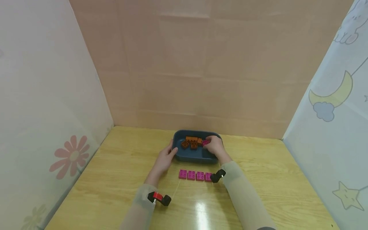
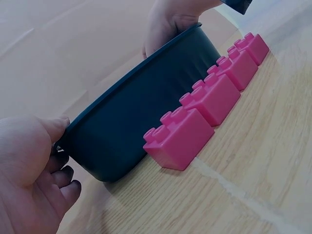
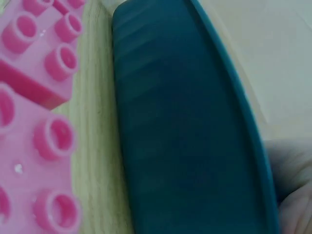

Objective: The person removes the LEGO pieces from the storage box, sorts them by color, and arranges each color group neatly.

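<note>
A dark blue plastic bin (image 1: 188,158) stands on the table with several orange toy bricks (image 1: 191,139) inside. My left hand (image 1: 165,157) grips its left end, the thumb at the rim and the other fingers curled against the outside, as the left wrist view shows. Inside the bin's right part, my right hand (image 1: 214,145) pinches a magenta toy brick (image 1: 205,142) beside the orange ones. In the right wrist view the bin's wall hides most of that hand. In front of the bin, several pink bricks (image 2: 180,139) stand in a row, studs up.
The wooden table (image 1: 115,179) carries the row close to the bin's near wall. A brown paper-like backdrop (image 1: 184,80) rises behind it. Patterned sheets flank both sides, one with a flower (image 1: 73,156), one with a moon (image 1: 340,92).
</note>
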The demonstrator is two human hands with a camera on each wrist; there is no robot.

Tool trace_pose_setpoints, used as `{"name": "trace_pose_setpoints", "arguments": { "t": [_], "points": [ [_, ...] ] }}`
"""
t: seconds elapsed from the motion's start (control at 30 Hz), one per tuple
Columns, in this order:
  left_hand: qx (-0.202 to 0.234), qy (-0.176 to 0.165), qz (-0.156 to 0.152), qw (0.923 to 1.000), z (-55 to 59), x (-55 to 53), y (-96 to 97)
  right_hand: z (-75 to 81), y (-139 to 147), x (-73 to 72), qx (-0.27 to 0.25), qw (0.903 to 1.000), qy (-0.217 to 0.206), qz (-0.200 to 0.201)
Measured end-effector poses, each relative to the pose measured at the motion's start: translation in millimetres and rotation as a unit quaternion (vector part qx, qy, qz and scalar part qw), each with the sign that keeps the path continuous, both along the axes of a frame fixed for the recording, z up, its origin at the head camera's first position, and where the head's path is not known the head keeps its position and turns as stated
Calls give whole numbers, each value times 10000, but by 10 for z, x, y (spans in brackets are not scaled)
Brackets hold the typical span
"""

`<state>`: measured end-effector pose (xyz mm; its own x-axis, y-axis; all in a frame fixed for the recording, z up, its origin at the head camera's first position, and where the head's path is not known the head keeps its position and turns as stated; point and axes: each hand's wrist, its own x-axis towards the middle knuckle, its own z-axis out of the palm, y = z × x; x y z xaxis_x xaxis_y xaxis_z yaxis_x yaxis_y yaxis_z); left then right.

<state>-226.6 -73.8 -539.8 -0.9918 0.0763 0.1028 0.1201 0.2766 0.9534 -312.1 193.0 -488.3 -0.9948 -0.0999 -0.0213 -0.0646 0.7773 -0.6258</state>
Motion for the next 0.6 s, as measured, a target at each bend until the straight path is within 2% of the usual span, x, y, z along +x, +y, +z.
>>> {"name": "trace_pose_setpoints", "arguments": {
  "t": [0.13,0.27,0.43,0.6],
  "points": [
    [-1,60,-24,10000,5,-2,-5,53,25,7,-70,9998,181,67],
    [-1,86,-22,10000,15,2,0,129,96,62,-419,9986,299,111],
    [-63,63,-1,10000,32,16,9,198,242,221,-1165,9926,261,234],
    [-86,43,5,10000,43,18,26,210,455,414,-1888,9809,267,378]
  ]
}}
